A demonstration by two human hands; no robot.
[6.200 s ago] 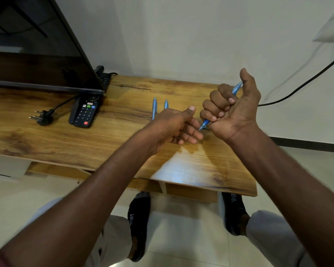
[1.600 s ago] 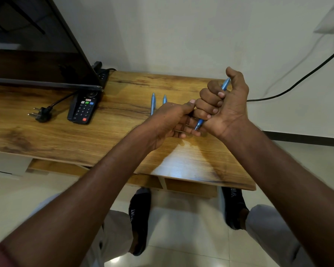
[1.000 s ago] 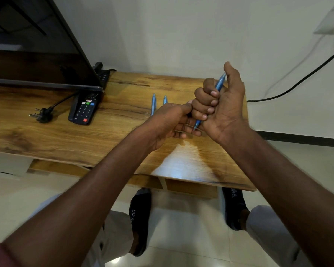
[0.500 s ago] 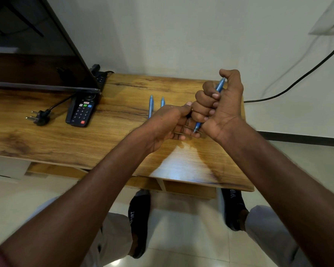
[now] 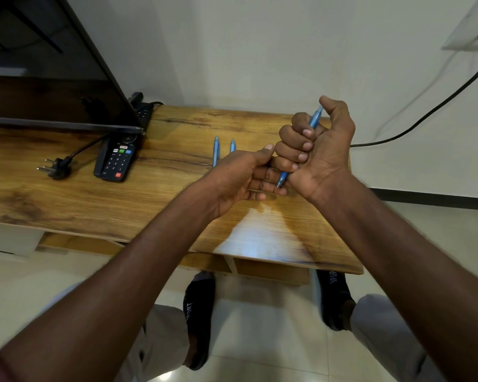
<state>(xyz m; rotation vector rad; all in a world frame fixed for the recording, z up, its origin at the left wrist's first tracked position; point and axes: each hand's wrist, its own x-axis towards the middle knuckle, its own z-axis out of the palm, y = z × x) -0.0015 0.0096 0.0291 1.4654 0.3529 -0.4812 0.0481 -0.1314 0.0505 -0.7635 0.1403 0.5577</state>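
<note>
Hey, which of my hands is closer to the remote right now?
Left. The left hand is right of the remote; the right hand, gripping a pen, is farther right.

Light blue noted on held pen [image 5: 313, 123], loose left pen [image 5: 215, 154], loose right pen [image 5: 233, 146]; brown wood grain on table [image 5: 155, 208]; remote [image 5: 116, 162] black, buttons red, green, blue

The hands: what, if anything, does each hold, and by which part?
The right hand grips a blue pen in a fist round its middle, tip down. The left hand curls beside the tip; whether it holds anything cannot be told.
</note>
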